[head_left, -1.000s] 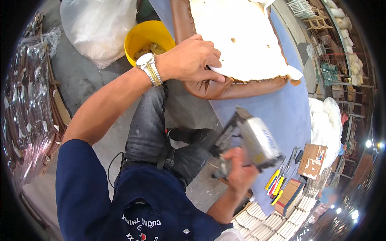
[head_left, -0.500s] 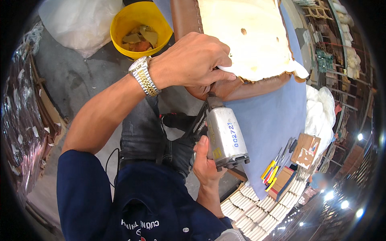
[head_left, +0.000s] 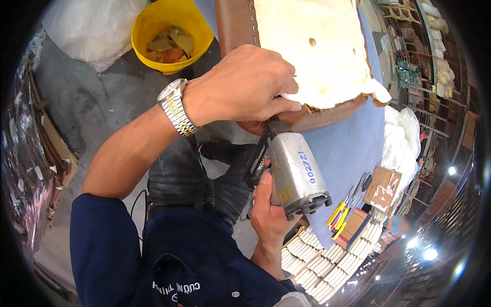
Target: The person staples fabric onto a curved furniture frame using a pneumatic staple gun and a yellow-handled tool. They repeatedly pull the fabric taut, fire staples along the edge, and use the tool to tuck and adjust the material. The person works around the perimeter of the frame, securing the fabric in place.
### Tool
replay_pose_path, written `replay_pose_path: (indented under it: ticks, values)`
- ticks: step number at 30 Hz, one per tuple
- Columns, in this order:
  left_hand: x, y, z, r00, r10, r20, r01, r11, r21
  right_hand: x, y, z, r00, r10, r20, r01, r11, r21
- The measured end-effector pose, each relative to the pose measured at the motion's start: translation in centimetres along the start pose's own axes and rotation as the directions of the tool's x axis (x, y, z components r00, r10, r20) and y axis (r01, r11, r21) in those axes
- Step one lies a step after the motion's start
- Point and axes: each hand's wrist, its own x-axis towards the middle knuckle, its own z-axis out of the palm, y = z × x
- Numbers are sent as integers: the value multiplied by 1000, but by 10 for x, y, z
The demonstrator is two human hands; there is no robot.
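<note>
A brown leather-covered seat panel (head_left: 317,118) lies with its pale underside (head_left: 291,30) up, and staples run along its left edge. My left hand (head_left: 250,84) pinches the leather edge and white padding at the near-left corner, thumb and fingers pressed together. In my right hand (head_left: 271,210) is a silver and black staple gun (head_left: 296,169), gripped round its handle. Its nose meets the leather just below my left hand; whether it presses on the leather is hidden. A metal-banded watch (head_left: 176,108) is on my left wrist.
The panel rests on a blue-grey cloth-covered surface (head_left: 340,151). Yellow-handled tools (head_left: 337,220) and a cardboard box (head_left: 382,188) lie on its right. A yellow bucket (head_left: 137,43) of scraps and a white plastic bag (head_left: 92,30) stand at the far left. Wrapped brown pieces (head_left: 33,169) line the left side.
The staple gun has shifted slightly right and tilted a little, with its nose still at the panel's near edge. My left hand keeps its pinch. The whole view has shifted slightly.
</note>
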Motion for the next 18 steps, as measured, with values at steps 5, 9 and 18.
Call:
replay_pose_path:
  ticks: [5,9,18]
  values:
    - [-4,2,1,1000,-5,9,5,999,-33,8,-11,0,997,-58,-41,55,997,-57]
    - [-5,0,6,1000,8,3,-8,998,-56,21,-8,-11,984,-162,72,173,970,-169]
    - [6,-9,-23,981,-13,193,17,1000,-20,31,3,-26,972,-181,148,167,981,101]
